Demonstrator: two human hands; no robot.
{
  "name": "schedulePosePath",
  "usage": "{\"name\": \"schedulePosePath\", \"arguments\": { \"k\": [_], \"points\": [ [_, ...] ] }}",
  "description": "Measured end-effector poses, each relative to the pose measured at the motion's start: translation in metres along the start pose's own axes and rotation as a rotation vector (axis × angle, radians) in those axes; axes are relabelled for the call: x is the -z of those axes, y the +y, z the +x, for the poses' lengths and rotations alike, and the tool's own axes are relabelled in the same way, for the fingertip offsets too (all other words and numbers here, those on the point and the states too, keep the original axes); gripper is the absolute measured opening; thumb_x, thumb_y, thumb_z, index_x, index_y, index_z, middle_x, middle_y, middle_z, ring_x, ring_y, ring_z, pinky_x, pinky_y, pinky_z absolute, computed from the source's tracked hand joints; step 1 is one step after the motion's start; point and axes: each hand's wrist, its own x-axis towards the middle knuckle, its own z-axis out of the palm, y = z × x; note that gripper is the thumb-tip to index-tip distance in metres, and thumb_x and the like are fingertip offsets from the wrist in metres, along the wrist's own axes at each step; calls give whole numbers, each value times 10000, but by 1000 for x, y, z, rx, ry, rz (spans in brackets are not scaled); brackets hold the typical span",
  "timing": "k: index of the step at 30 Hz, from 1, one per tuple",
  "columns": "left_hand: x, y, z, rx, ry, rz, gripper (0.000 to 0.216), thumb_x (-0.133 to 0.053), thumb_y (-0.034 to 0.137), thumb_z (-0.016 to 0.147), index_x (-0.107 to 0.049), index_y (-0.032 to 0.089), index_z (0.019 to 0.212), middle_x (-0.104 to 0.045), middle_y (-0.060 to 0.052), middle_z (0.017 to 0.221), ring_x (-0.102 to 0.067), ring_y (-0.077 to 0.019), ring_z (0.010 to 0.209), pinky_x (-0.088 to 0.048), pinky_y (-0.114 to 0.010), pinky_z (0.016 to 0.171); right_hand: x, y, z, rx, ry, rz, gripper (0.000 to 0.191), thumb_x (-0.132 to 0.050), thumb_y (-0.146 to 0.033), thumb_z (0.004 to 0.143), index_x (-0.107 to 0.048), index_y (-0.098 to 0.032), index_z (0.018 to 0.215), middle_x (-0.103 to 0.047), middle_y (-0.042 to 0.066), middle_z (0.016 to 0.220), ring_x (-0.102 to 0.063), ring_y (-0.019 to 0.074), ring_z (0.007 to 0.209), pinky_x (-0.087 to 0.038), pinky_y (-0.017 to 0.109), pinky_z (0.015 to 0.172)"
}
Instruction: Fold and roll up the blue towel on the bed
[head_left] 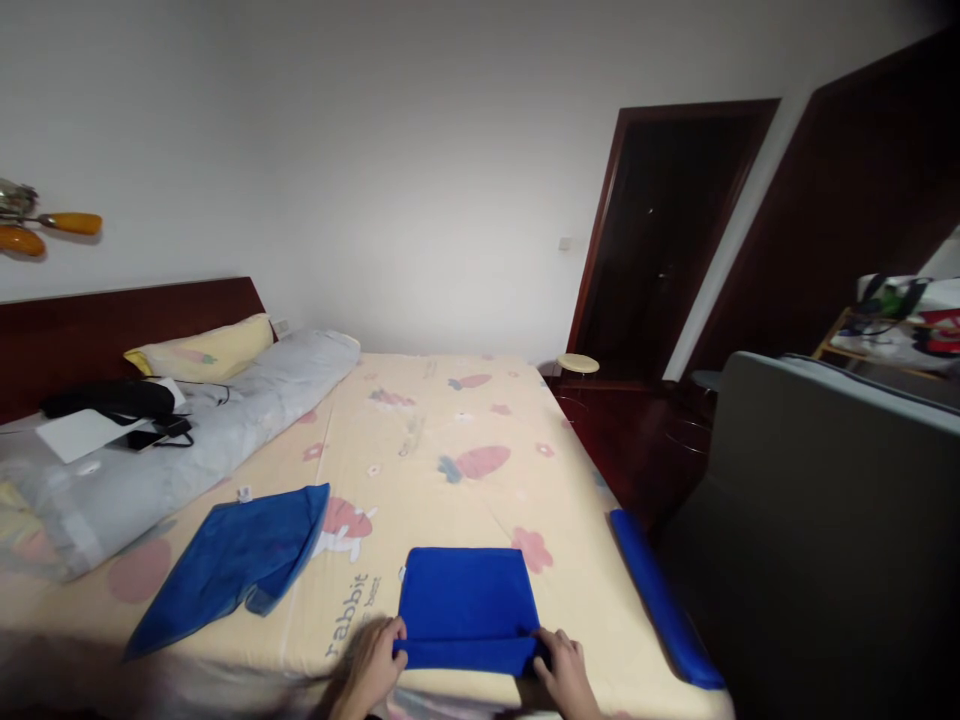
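A bright blue cloth (466,595) lies flat on the bed near its front edge, its near side turned up into a narrow folded strip. My left hand (379,655) pinches the left end of that strip. At the strip's right end, my right hand (564,668) has its fingers closed on the cloth. A second, darker blue cloth (240,555) lies spread out and crumpled to the left, with a small white tag at its top. Along the bed's right edge rests a long, narrow blue cloth bundle (660,600), apart from my hands.
The bed (420,430) has a cream sheet with carrot and rabbit prints. On its left lie a grey quilt (247,420), a yellow pillow (210,350), a black bag (112,402) and a white flat item (82,435). A dark grey panel (817,540) stands close on the right, a round stool (577,364) beyond.
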Motion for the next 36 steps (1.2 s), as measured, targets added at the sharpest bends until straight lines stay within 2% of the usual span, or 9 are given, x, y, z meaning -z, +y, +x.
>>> {"name": "schedulePosePath", "arguments": {
  "k": [7, 10, 13, 16, 18, 23, 26, 29, 36],
  "points": [
    [-21, 1, 10, 83, 131, 90, 435, -405, 44, 782, -632, 216, 1111, -674, -43, 1161, -562, -176, 1143, -377, -323, 1010, -15, -6, 7, -60, 175, -257, 477, -423, -115, 774, -616, -218, 1197, -659, 96, 1160, -578, 264, 1066, -399, 401, 892],
    [-33, 11, 8, 126, 249, 160, 465, -374, 50, 824, -613, 198, 1194, -639, -84, 1241, -542, -227, 1184, -386, -392, 1016, -23, -20, 3, 9, 205, -235, 541, -416, -81, 753, -599, -252, 1233, -618, 85, 1254, -550, 261, 1132, -395, 405, 934],
    [-44, 38, 6, 3, 325, 163, 472, -343, 52, 847, -630, 244, 1169, -655, -54, 1192, -576, -191, 1114, -418, -346, 988, -34, -43, -3, 196, 98, -153, 625, -438, -79, 721, -552, -316, 1288, -588, 41, 1317, -524, 252, 1175, -379, 398, 976],
    [-61, 69, 3, -161, 198, 86, 495, -371, 58, 819, -623, 297, 1171, -633, -15, 1252, -535, -174, 1192, -385, -333, 1043, -47, -69, -5, 297, -82, -114, 727, -502, -99, 648, -498, -327, 1338, -532, 29, 1402, -487, 273, 1229, -353, 418, 1014],
    [-75, 77, 3, -147, 89, 77, 546, -400, 76, 790, -573, 297, 1259, -561, -19, 1377, -451, -200, 1304, -325, -378, 1107, -52, -78, -4, 298, -163, -114, 745, -531, -118, 624, -496, -323, 1339, -518, 37, 1423, -477, 292, 1247, -344, 436, 1027],
    [-89, 40, 0, 19, 23, 106, 637, -430, 111, 748, -496, 265, 1362, -478, -37, 1472, -357, -243, 1383, -247, -434, 1149, -40, -46, -4, 241, -126, -127, 665, -526, -143, 688, -520, -347, 1321, -516, 42, 1433, -472, 294, 1273, -344, 445, 1033],
    [-77, 10, -8, 47, 31, 169, 680, -417, 76, 730, -481, 262, 1380, -468, -31, 1482, -360, -238, 1383, -256, -424, 1149, -24, -5, -10, 135, -86, -144, 666, -473, -120, 697, -527, -350, 1320, -519, 34, 1432, -467, 276, 1286, -348, 442, 1021],
    [-62, -4, -14, 27, 5, 231, 712, -387, 28, 715, -481, 265, 1380, -480, -21, 1473, -372, -213, 1376, -273, -402, 1142, -14, 21, -16, 154, -111, -114, 670, -422, -118, 724, -496, -347, 1349, -482, 31, 1464, -464, 261, 1288, -351, 441, 1005],
    [-57, -4, -7, -8, 60, 194, 696, -372, -9, 717, -538, 307, 1315, -540, -8, 1417, -411, -205, 1347, -257, -443, 1139, -5, -10, -10, 102, -37, -155, 638, -426, -58, 631, -599, -256, 1212, -610, 60, 1317, -529, 249, 1178, -341, 398, 958]
  ]
}}
